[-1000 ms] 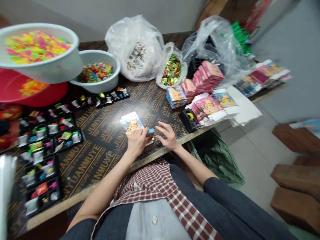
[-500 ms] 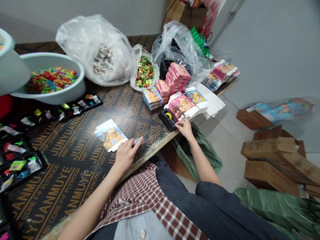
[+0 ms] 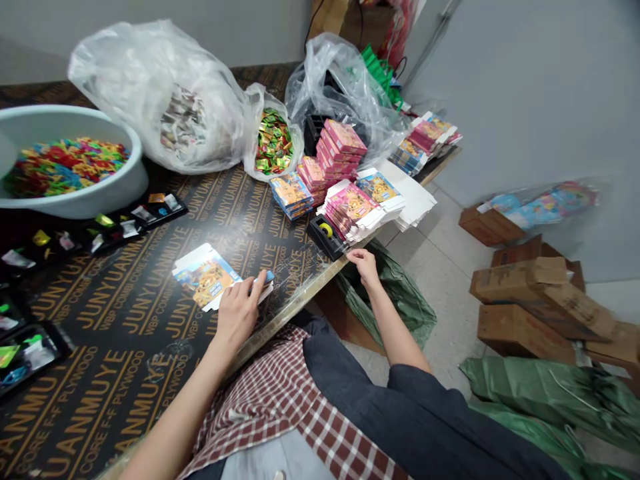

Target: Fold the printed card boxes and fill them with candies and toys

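Observation:
My left hand [image 3: 240,307] rests on a flat printed carton [image 3: 207,277], blue and yellow with white flaps, lying on the dark table. Its fingers are bent over the carton's near end, the index finger against a raised blue flap; the thumb is hidden. My right hand [image 3: 365,267] is closed in a pinch just off the front end of a black tape dispenser [image 3: 326,239] with a yellow core. Whatever is between those fingertips is too thin to make out. Beside the dispenser lies a stack of pink flat cartons [image 3: 351,203].
Folded pink boxes [image 3: 340,147] and blue boxes [image 3: 290,193] are stacked behind. Farther left are a bag of small foil packets [image 3: 274,143], a large plastic bag [image 3: 165,100], a pale blue basin [image 3: 125,183] and black trays [image 3: 165,210]. A green sack [image 3: 415,303] hangs below the table edge.
My right hand has drawn slightly away from the tape dispenser's end. My left hand stays on the carton, whose blue flap now shows more. The whole view has shifted a little.

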{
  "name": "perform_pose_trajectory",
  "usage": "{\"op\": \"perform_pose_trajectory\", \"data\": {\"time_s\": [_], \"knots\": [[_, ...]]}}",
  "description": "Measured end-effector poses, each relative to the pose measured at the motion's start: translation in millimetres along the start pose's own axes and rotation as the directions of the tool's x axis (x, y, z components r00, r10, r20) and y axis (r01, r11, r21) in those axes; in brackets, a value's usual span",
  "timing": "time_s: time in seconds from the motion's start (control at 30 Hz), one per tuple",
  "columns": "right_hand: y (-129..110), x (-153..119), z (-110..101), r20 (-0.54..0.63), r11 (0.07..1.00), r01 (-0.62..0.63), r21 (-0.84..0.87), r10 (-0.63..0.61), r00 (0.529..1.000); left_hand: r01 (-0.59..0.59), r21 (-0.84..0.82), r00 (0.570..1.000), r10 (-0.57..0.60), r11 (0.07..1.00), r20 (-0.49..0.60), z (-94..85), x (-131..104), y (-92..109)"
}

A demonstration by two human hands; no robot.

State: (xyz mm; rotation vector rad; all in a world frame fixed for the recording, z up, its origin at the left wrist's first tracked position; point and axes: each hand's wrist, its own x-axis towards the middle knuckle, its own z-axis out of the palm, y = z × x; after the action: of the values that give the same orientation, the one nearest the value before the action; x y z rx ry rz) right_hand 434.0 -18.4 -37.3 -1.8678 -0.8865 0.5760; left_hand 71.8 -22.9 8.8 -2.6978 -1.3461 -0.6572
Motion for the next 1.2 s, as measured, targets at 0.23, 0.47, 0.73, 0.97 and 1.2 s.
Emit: {"op": "perform_pose_trajectory", "data": {"time_s": [0.23, 0.47, 0.73, 0.97, 1.2], "knots": [[-3.0, -12.6, 8.6, -0.158, 1.000, 0.000, 0.009, 0.002, 0.987, 0.007, -0.112, 0.996, -0.018, 0.994, -0.092, 9.2, -5.9, -1.7], [-72.7, -96.0, 50.1, 0.718, 0.830, -0.444, 0.336, 0.080, 0.691, 0.062, -0.248, 0.989, -0.094, 0.967, -0.117, 4.4, -7.0, 6.4], [-110.5, -118.7, 91.0, 0.964, 0.616, -0.754, 0.228, -0.034, 0.264, 0.039, -0.309, 0.990, -0.080, 0.950, -0.120, 0.4, -10.4, 4.3], [-102.9, -115.3, 93.1, 0.911, 0.829, -0.513, 0.221, 0.013, 0.413, 0.074, -0.209, 0.981, -0.109, 0.975, -0.159, 7.3, 0.7, 9.4], [-109.1, -75.9, 108.9, 0.531, 0.963, 0.009, 0.270, -0.157, 0.833, 0.167, -0.490, 0.954, -0.266, 0.856, -0.139, -10.3, 7.0, 6.9]]}}
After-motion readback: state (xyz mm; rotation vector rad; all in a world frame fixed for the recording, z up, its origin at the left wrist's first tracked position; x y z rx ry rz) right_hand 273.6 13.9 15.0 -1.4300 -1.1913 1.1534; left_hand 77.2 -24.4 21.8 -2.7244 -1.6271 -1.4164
